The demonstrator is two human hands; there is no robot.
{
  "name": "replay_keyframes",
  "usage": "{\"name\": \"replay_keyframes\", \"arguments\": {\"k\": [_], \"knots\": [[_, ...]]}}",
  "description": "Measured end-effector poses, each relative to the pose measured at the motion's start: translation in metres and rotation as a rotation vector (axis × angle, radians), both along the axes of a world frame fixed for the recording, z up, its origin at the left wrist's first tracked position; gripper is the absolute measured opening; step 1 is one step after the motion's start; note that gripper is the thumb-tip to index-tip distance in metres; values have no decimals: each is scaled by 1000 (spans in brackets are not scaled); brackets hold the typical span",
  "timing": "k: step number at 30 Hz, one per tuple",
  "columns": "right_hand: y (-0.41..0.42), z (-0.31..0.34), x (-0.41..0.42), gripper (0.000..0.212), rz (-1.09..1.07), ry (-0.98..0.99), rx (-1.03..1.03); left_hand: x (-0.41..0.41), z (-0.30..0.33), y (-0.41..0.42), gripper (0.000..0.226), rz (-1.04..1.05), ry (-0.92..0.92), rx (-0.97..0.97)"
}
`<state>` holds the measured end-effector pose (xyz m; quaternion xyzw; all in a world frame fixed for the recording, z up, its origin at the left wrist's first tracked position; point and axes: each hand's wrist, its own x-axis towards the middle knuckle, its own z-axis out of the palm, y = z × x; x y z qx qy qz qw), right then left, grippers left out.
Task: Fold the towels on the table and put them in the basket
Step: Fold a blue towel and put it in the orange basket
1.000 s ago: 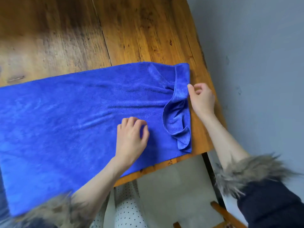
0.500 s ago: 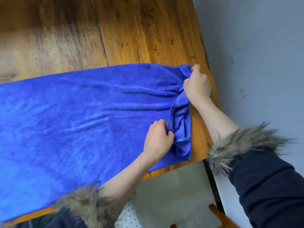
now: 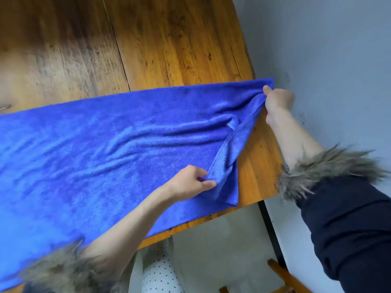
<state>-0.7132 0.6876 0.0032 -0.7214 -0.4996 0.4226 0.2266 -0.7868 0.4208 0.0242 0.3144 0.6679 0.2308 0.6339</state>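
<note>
Towel: blue, spread across the tabletop.
Left hand: fingers pinching the near corner.
Right hand: fingers gripping the far corner.

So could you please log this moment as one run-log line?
stage: straightening | blue towel: spread on wooden table | left hand: pinches near corner | right hand: grips far corner | basket: unseen

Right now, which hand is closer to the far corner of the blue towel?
Right. The right hand pinches the blue towel just below its far corner, past the wooden table's edge. The left hand grips the towel's end near the near corner.
</note>
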Motion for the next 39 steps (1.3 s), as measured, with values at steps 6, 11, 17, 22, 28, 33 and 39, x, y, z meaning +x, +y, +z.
{"name": "replay_keyframes", "arguments": {"k": [6,11,17,22,28,33,39], "knots": [[9,22,-16,31,-64,174,-61,38,26,21,25,46,-365,102],[30,57,-5,28,-86,111,32,63,48,68,29,117,-385,219],[36,79,0,38,-35,9,176,56,46,68,26,104,-315,238],[-11,82,-29,45,235,-191,313,14,38,15,27,117,-216,190],[-105,102,-81,21,544,-154,416,-54,56,-70,20,220,-143,99],[-180,125,-137,21,730,-108,475,-106,80,-142,17,424,-236,134],[-252,135,-204,24,871,-29,476,-157,84,-229,26,504,-416,94]]}}
